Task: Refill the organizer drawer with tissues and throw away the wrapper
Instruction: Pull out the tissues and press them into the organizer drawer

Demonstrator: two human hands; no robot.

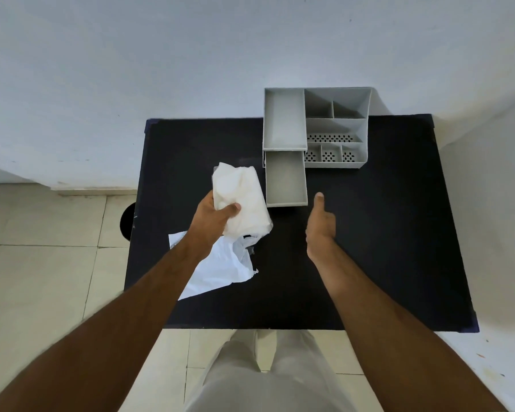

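Note:
A grey organizer (336, 126) stands at the back of the black table (369, 248). Its drawer (285, 179) is pulled out toward me and holds nothing. My left hand (213, 217) grips a stack of white tissues (244, 197) just left of the drawer, above the table. The crumpled white plastic wrapper (220, 269) lies on the table under my left forearm. My right hand (320, 230) hovers just right of the drawer's front, fingers apart and thumb up, holding nothing.
A dark round bin (128, 221) shows partly on the tiled floor at the table's left edge. A white wall rises behind the table and a white surface flanks its right side. My legs stand at the table's near edge.

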